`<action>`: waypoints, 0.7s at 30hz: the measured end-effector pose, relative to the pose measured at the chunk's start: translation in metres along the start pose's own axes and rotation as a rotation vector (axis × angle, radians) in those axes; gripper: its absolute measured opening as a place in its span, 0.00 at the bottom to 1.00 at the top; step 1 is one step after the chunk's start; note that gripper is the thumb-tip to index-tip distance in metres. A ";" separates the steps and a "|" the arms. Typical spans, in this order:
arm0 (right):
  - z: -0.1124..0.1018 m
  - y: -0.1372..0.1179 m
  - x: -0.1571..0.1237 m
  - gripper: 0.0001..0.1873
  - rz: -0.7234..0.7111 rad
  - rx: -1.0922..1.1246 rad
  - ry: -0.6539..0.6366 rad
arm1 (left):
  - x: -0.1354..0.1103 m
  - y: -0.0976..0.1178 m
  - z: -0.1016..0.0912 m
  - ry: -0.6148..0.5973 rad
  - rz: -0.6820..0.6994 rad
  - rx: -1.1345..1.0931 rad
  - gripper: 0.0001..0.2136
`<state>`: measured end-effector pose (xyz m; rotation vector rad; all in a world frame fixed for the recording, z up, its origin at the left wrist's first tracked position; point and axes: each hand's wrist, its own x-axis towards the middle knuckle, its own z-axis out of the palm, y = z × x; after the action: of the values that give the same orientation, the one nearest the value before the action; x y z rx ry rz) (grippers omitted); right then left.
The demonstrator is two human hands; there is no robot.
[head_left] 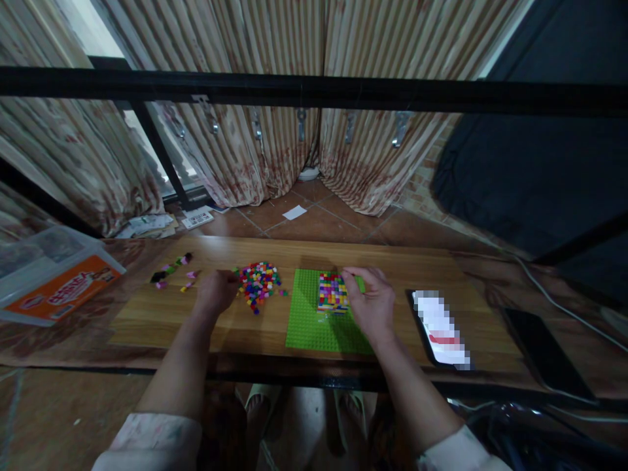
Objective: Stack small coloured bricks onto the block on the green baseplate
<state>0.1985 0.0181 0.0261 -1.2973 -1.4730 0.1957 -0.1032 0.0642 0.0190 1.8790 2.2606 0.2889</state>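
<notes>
Pale sleeves (152, 435), yours: left hand (218, 291) beside loose bricks (260, 281), handily near; right hand (373, 294), well apart, seemingly steadies the brick block (332, 291) on its green baseplate (304, 327); both grips unclear.

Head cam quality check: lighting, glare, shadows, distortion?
Head view: dim overall; pale glare at the far edge of the wooden board, left of centre; soft shadow across part of the green baseplate; curtains splay, probably wide-angle stretch; phone screen pixelated; loose bricks soft.
</notes>
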 end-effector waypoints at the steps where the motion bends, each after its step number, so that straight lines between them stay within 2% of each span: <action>1: -0.001 0.001 0.000 0.09 0.015 0.000 0.012 | 0.001 -0.002 0.000 -0.009 -0.013 0.021 0.12; 9: -0.003 0.004 -0.001 0.09 0.016 0.003 0.025 | 0.005 0.003 0.009 -0.060 0.003 -0.044 0.11; 14: -0.003 0.006 -0.002 0.08 0.027 -0.002 0.039 | 0.005 0.001 0.012 -0.040 0.015 -0.066 0.12; 21: -0.003 -0.007 -0.004 0.08 -0.023 -0.015 0.067 | -0.004 0.001 0.003 -0.003 -0.006 -0.068 0.13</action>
<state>0.1960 0.0108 0.0297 -1.2868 -1.4336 0.1250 -0.1009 0.0607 0.0161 1.8374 2.2254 0.3573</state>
